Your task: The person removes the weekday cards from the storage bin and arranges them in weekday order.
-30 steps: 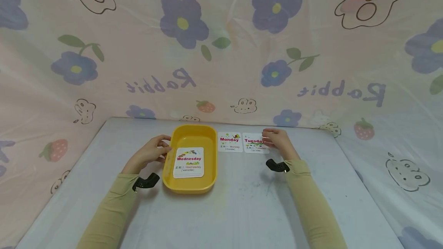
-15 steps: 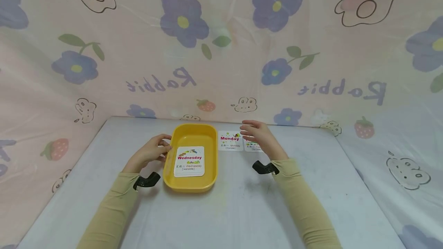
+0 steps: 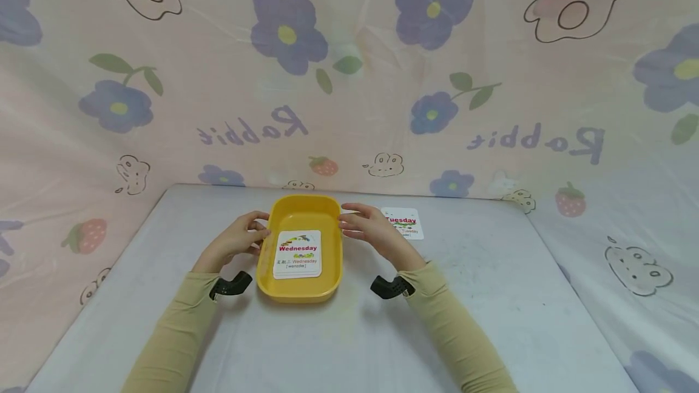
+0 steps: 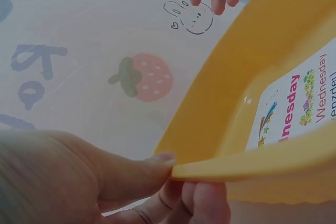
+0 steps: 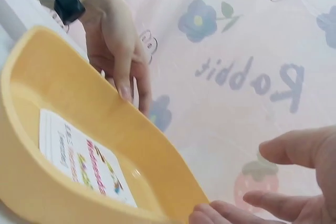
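A yellow tray (image 3: 306,212) stands on the table with a stack of white cards (image 3: 298,255) in it, "Wednesday" on top. My left hand (image 3: 235,241) pinches the tray's left rim, thumb (image 4: 157,163) above and fingers curled below, as the left wrist view shows. My right hand (image 3: 379,235) is at the tray's right rim, fingers spread and thumb apart, nothing held; in the right wrist view its lower fingertips (image 5: 207,214) lie right at the rim. Behind that hand the "Tuesday" card (image 3: 411,224) lies partly covered on the table, and the "Monday" card is hidden.
The white table (image 3: 491,284) extends in front of the tray and to both sides. A patterned cloth (image 3: 349,96) with flowers and rabbits hangs along the back edge and sides. A black wrist device (image 3: 392,287) sits at each sleeve cuff.
My right hand has moved left from the "Tuesday" card, across the "Monday" card, to the tray's right rim. The left hand and tray have stayed in place.
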Demonstrator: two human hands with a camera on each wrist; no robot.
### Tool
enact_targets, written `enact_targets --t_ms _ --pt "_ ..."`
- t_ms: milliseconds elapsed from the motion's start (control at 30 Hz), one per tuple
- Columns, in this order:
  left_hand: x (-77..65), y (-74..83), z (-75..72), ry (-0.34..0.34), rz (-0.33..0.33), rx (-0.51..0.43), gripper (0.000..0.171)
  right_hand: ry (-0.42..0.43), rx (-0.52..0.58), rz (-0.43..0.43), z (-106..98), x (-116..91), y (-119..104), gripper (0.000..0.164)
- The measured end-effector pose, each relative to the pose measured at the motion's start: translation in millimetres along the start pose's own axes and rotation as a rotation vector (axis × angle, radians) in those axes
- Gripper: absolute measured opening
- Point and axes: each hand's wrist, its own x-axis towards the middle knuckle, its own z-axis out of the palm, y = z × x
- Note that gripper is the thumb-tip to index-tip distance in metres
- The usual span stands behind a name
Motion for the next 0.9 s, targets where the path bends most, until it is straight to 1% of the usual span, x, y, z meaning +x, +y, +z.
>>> enact_targets --t_ms 100,267,400,533,667,767,900 --pt "-0.5 0.1 -0.7 0.0 0.0 -0.004 0.049 -0.024 0.025 0.01 12.3 -0.8 -0.2 0.055" --pt "-0.9 1.1 -0.4 0.001 -0.004 -0.005 0.049 -0.023 0.032 0.041 30.6 -2.9 -0.3 0.061" --pt "-1.4 2.6 0.4 0.004 -0.003 -0.001 0.049 -0.039 0.045 0.054 42.3 -4.6 2.2 0.064" --pt "-1.4 3.1 1.2 0.001 0.002 -0.003 0.049 -0.051 0.074 0.059 50.8 -4.0 6.8 0.064" --pt "-1.6 2.5 0.9 -0.001 0.004 -0.004 0.049 -0.04 0.106 0.083 57.3 -1.8 10.0 0.063" --pt "-2.1 3.2 0.7 0.001 0.003 -0.001 0.048 -0.029 0.116 0.117 60.3 -0.6 10.1 0.062" --pt "-3.1 4.6 0.5 0.005 -0.001 0.006 0.047 -0.042 0.135 0.161 64.4 2.1 9.9 0.062"
